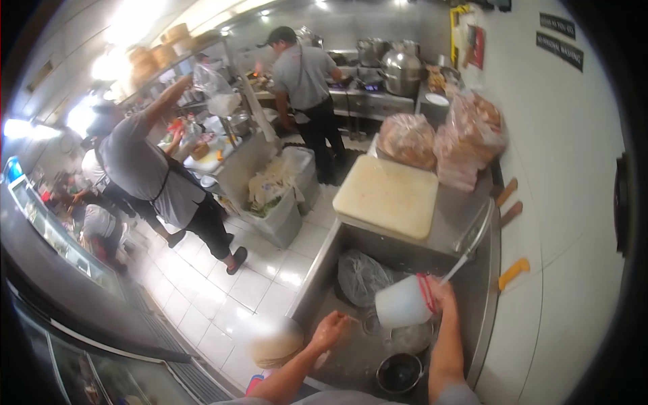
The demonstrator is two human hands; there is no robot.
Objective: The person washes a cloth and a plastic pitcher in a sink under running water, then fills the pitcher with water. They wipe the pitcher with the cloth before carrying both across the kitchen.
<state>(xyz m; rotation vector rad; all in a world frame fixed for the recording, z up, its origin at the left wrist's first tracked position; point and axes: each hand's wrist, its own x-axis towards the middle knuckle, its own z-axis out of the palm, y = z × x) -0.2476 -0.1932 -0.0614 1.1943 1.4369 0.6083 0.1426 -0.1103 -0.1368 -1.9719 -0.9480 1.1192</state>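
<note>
My right hand (443, 297) grips a white plastic container (399, 302) by its red-trimmed end and holds it tilted on its side over the metal sink (312, 297). The faucet spout (476, 236) reaches toward that hand. To the left, my left hand (331, 331) hovers over the sink with its fingers drawn together; whatever is in them is too small to make out. Below the container lie a clear bowl (409, 337) and a dark round pot (398, 373). A clear plastic bag (363, 277) rests at the sink's far end.
A white cutting board (386, 196) spans the sink's far edge, with bagged pale food (406, 140) behind it. Knife handles (514, 274) stick out along the right wall. Grey bins (278, 219) and two people (155, 169) are across the tiled floor (253, 287). A round-topped object (275, 347) stands at near left.
</note>
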